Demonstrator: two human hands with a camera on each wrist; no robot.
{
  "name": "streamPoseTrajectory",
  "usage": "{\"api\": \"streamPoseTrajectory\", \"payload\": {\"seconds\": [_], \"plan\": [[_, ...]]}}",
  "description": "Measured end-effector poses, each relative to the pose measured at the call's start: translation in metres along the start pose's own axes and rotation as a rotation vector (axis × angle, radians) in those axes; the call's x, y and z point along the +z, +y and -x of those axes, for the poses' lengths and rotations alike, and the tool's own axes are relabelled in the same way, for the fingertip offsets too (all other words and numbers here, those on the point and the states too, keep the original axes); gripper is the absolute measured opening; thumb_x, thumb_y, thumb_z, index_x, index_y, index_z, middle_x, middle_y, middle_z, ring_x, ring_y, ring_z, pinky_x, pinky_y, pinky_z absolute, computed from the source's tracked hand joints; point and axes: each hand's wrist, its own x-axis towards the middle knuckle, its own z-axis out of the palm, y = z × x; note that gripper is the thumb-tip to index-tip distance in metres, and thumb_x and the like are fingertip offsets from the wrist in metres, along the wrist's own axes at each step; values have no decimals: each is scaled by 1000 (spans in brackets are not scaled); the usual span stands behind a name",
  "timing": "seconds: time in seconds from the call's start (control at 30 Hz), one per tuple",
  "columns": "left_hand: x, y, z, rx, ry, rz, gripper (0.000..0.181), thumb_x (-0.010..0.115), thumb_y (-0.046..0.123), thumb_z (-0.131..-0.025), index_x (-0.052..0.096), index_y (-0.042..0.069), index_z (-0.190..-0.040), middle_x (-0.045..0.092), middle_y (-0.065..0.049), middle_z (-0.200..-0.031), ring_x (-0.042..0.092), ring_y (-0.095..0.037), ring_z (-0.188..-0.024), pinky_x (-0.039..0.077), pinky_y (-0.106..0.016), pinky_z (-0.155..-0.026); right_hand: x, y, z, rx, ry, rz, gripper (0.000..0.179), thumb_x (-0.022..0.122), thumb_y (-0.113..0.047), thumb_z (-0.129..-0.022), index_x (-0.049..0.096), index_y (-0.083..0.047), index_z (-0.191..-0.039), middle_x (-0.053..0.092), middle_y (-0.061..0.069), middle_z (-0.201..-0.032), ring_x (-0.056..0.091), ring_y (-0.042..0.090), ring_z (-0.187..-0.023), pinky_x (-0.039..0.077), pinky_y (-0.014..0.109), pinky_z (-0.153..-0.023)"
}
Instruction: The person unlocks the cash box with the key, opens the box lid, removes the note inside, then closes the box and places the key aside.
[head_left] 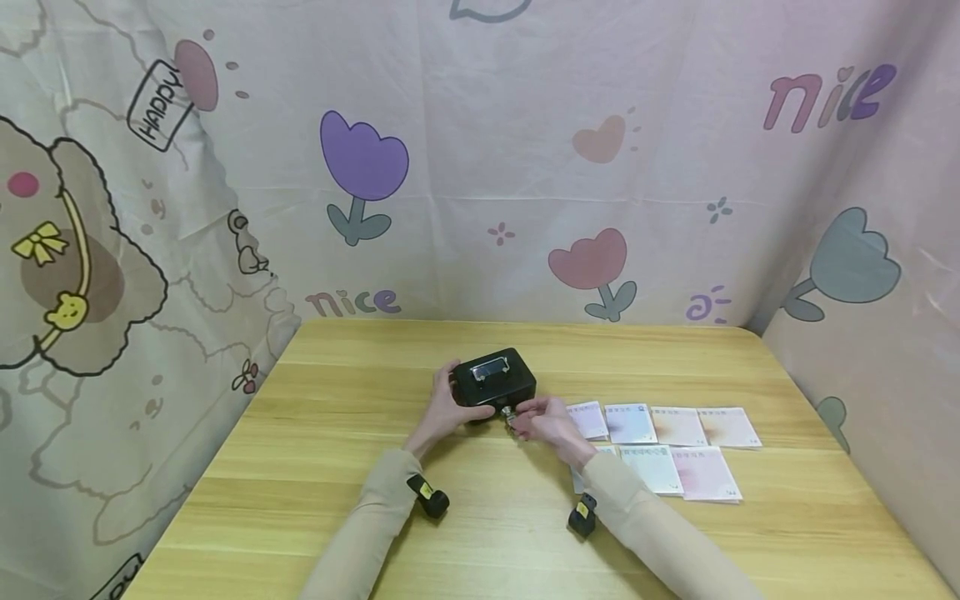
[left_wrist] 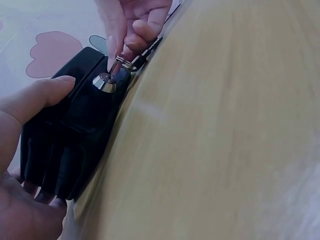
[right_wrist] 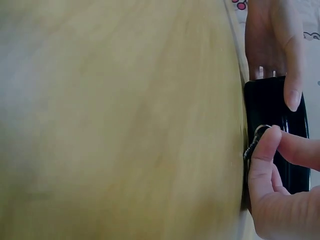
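A small black cash box (head_left: 513, 385) with a silver folding handle (head_left: 490, 367) on its lid stands, lid down, on the wooden table. My left hand (head_left: 446, 410) grips its left end, the thumb lying along the front edge and the fingers round the side. In the left wrist view a silver lock cylinder (left_wrist: 104, 84) juts from the box's front. A key (left_wrist: 115, 66) sits at the lock, with a ring and a short chain (right_wrist: 250, 149) hanging from it. Thumb and forefinger of my right hand (head_left: 551, 425) pinch the key, partly hiding it.
Banknote-like paper slips lie in two rows to the right of the box, including a blue one (head_left: 631, 423) and a pink one (head_left: 705, 475). The right forearm covers part of the front row. A printed cloth (head_left: 480, 275) hangs behind the table (head_left: 360, 367).
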Motion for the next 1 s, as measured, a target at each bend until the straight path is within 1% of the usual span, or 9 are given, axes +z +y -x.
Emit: {"api": "streamPoseTrajectory", "payload": {"seconds": [0.07,0.2,0.37,0.47,0.7,0.8,1.0], "plan": [[0,0,0,-2,-4,6,110,90,16,-72,20,10,-157,32,-20,-151,46,-39,-133,37,-54,-118,1,1,-2,-4,2,10,30,66,10,-85,60,16,-114,69,15,-92,65,13,-68,57,21,-62],[-1,0,1,-3,0,-4,110,90,18,-72,21,10,-157,31,-19,-152,42,-39,-137,34,-55,-120,0,0,-3,-2,-9,11,29,68,8,-84,62,16,-111,72,12,-85,63,10,-65,55,20,-60],[0,1,1,-4,5,-13,110,91,19,-72,22,11,-157,32,-19,-152,41,-39,-138,31,-56,-122,-2,1,-5,6,-16,-18,29,68,10,-83,62,20,-110,72,8,-79,61,8,-63,53,16,-57],[0,1,0,-5,10,-22,110,91,19,-71,22,11,-157,33,-19,-152,40,-38,-139,31,-56,-122,-2,1,-5,5,-17,-24,28,69,10,-83,63,21,-108,73,9,-78,62,8,-61,54,16,-56],[0,0,0,-5,13,-37,109,91,19,-71,22,12,-156,33,-20,-153,39,-39,-140,30,-58,-122,0,0,-6,13,-32,-30,26,71,7,-84,65,18,-106,76,15,-83,63,10,-60,57,18,-58],[0,1,0,-9,14,-39,110,91,20,-71,23,13,-156,32,-20,-154,39,-40,-140,29,-58,-123,2,1,-6,13,-5,-30,23,72,8,-82,65,17,-103,75,15,-81,62,10,-58,56,19,-57],[-1,0,-1,-7,3,-26,110,90,19,-71,21,10,-157,31,-20,-153,39,-40,-139,30,-59,-122,6,2,-7,30,76,-14,22,75,10,-76,67,14,-97,74,14,-76,61,9,-54,55,18,-53]]}}
